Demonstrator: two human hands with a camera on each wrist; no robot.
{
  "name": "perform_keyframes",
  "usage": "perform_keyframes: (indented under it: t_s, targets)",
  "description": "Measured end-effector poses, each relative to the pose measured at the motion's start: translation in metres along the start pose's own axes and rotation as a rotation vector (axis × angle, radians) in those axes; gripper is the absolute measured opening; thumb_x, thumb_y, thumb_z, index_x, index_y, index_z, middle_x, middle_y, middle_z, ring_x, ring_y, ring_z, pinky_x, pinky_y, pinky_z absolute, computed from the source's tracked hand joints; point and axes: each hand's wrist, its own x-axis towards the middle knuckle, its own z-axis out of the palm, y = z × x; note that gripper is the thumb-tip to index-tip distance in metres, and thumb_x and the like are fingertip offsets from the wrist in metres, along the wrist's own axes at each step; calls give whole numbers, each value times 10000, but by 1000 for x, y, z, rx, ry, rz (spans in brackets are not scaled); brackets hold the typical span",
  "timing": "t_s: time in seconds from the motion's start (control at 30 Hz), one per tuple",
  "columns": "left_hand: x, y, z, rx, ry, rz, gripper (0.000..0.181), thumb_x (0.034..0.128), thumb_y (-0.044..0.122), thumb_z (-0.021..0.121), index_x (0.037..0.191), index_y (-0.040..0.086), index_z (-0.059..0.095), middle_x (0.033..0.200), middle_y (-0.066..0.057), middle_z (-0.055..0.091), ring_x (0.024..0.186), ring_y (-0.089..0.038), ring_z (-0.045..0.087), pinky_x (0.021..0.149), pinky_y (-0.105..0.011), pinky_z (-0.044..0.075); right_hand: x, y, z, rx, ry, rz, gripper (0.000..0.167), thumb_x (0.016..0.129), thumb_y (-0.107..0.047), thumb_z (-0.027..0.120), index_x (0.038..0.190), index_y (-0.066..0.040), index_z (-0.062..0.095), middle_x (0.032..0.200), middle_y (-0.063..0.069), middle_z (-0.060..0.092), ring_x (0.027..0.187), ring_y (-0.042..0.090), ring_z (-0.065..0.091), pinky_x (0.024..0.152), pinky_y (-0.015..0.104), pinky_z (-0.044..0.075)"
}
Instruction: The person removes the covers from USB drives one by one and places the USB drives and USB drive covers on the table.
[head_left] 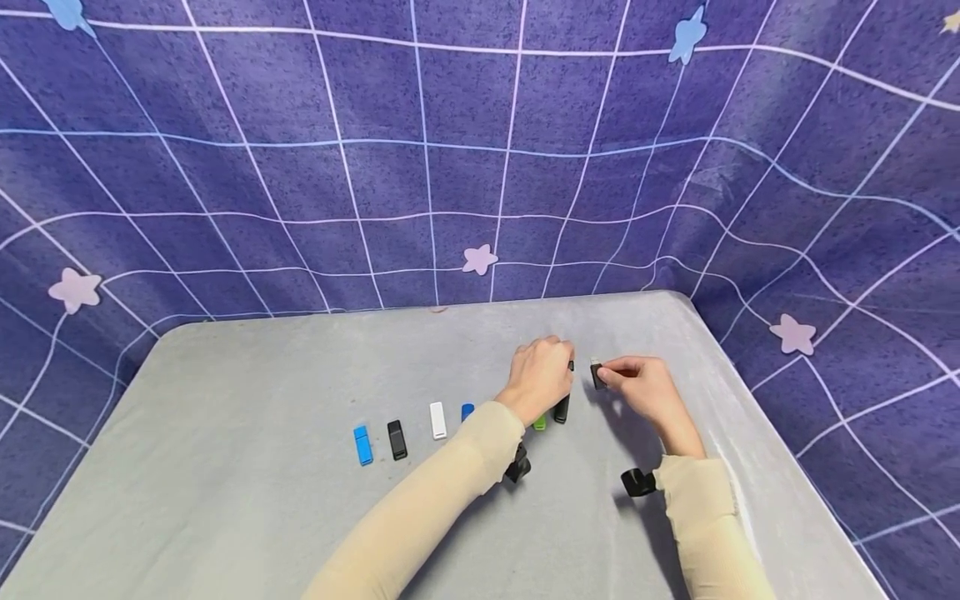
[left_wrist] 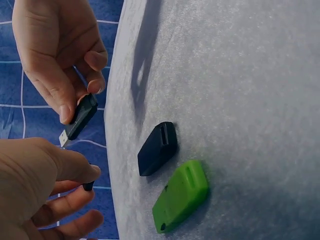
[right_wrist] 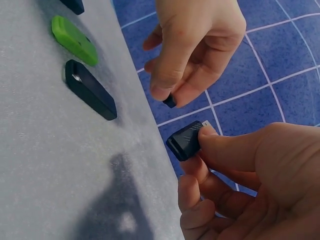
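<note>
My right hand [head_left: 648, 390] pinches a black USB stick [right_wrist: 185, 141] between thumb and fingers, its metal plug [left_wrist: 63, 138] bare. Facing it, my left hand [head_left: 538, 377] pinches a small black cap [right_wrist: 170, 101], apart from the stick. Both hands are above the cloth. In the left wrist view a black USB stick [left_wrist: 158, 149] lies on the cloth beside a green one [left_wrist: 181, 196]. The head view shows these two partly hidden by my left hand.
Left of my left arm, a light blue stick [head_left: 363, 445], a black one [head_left: 397, 440], a white one [head_left: 438, 421] and a partly covered dark blue one [head_left: 467, 411] lie on the grey cloth [head_left: 247, 400]. A purple gridded curtain [head_left: 375, 183] hangs behind.
</note>
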Motion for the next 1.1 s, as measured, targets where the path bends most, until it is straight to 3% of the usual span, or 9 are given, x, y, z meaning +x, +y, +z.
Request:
perform_keyframes:
  t_s: [0.2, 0.7, 1.1]
  targets:
    - [-3, -2, 0, 4, -3, -18, 201, 931, 233, 689, 1125, 234, 741, 1044, 58, 710, 965, -177, 677, 815, -388, 475, 2, 2, 4, -37, -1, -13, 197, 947, -91, 735, 1042, 80, 756, 929, 186, 768, 725, 46, 619, 664, 180, 496]
    - [0, 1, 3, 25, 14, -13, 117, 926, 214, 676, 1028, 219, 735, 992, 48, 710, 926, -188, 681, 763, -383, 488, 6, 2, 3, -61, -17, 3, 226, 958, -113, 720, 1057, 90, 731, 918, 194, 758, 723, 64, 608, 651, 198, 484]
    - [5, 6, 8, 34, -24, -17, 87, 932, 225, 684, 1002, 197, 728, 985, 32, 709, 941, -196, 681, 779, -395, 492, 5, 5, 4, -40, -37, 8, 218, 958, -94, 712, 1058, 98, 729, 868, 168, 755, 722, 149, 664, 613, 208, 496]
